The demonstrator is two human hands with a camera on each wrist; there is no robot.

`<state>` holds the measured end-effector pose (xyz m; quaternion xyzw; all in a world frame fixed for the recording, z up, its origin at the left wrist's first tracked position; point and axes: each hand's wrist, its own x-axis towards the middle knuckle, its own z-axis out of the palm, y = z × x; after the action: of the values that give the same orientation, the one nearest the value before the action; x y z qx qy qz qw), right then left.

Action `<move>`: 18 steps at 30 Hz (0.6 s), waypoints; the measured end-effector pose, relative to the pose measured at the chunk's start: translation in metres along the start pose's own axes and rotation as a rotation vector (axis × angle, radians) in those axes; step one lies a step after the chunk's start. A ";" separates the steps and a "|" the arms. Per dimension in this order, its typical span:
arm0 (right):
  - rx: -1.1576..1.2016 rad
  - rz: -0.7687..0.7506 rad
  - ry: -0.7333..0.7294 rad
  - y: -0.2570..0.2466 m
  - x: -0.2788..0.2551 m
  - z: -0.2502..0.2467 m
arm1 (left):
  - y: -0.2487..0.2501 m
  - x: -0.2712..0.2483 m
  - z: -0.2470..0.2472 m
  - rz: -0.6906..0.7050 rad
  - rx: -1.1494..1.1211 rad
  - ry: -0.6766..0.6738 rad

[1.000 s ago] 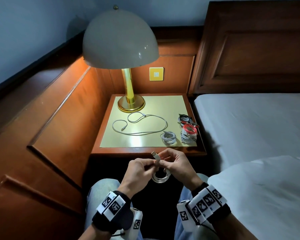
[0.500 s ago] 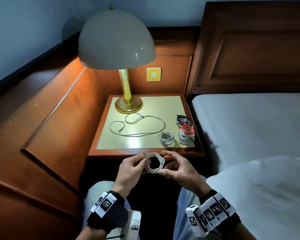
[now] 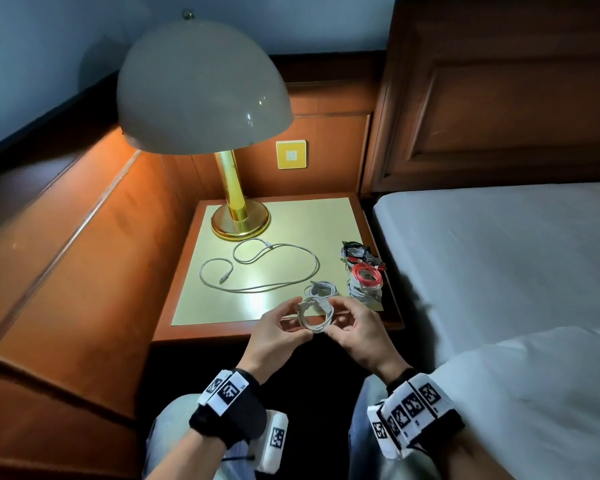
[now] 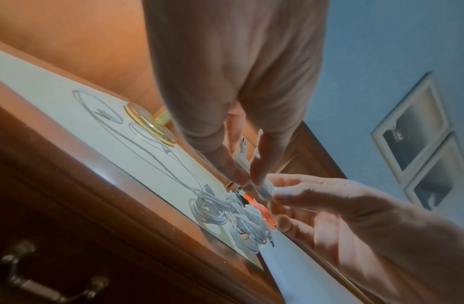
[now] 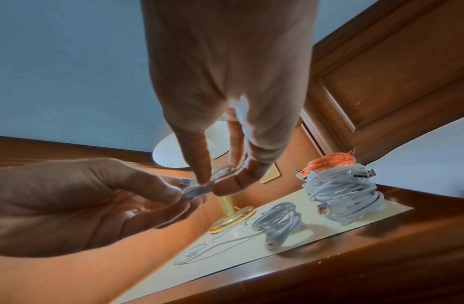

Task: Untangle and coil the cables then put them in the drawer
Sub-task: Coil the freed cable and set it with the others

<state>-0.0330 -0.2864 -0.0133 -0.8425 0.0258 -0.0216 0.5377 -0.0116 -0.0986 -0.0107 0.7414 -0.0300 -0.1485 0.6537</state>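
Observation:
Both hands hold a small coiled white cable (image 3: 314, 315) just above the nightstand's (image 3: 222, 332) front edge. My left hand (image 3: 297, 318) pinches the coil's left side between thumb and fingers, and my right hand (image 3: 338, 320) pinches its right side. In the right wrist view the coil (image 5: 197, 190) sits between the fingertips of both hands. A long loose white cable (image 3: 264, 268) lies spread on the top. Another white coil (image 3: 321, 289) lies beside a stack of coils with a red one (image 3: 364, 277) on it. The drawer's metal handle (image 4: 51, 281) shows below the top, and the drawer is closed.
A brass lamp (image 3: 239, 220) with a wide dome shade stands at the nightstand's back left. A dark coil (image 3: 355, 252) lies behind the stack. The bed (image 3: 499, 254) borders the right side and wooden wall panelling (image 3: 84, 254) the left. My knees are below the hands.
Both hands have lifted the coil forward from above my lap to the nightstand's front edge. The plug end that stuck up now lies along the coil.

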 end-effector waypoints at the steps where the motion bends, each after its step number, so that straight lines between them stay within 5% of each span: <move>1: -0.019 0.010 0.011 0.002 0.009 -0.001 | 0.001 0.011 0.001 0.010 0.034 -0.002; 7: -0.119 0.066 0.042 0.007 0.055 -0.002 | 0.000 0.070 0.003 0.055 0.330 0.005; 18: -0.299 0.104 0.003 0.025 0.081 0.010 | -0.025 0.113 0.005 -0.007 0.463 -0.011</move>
<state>0.0479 -0.2931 -0.0396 -0.9107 0.0730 0.0090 0.4066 0.0910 -0.1266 -0.0559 0.8709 -0.0643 -0.1437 0.4656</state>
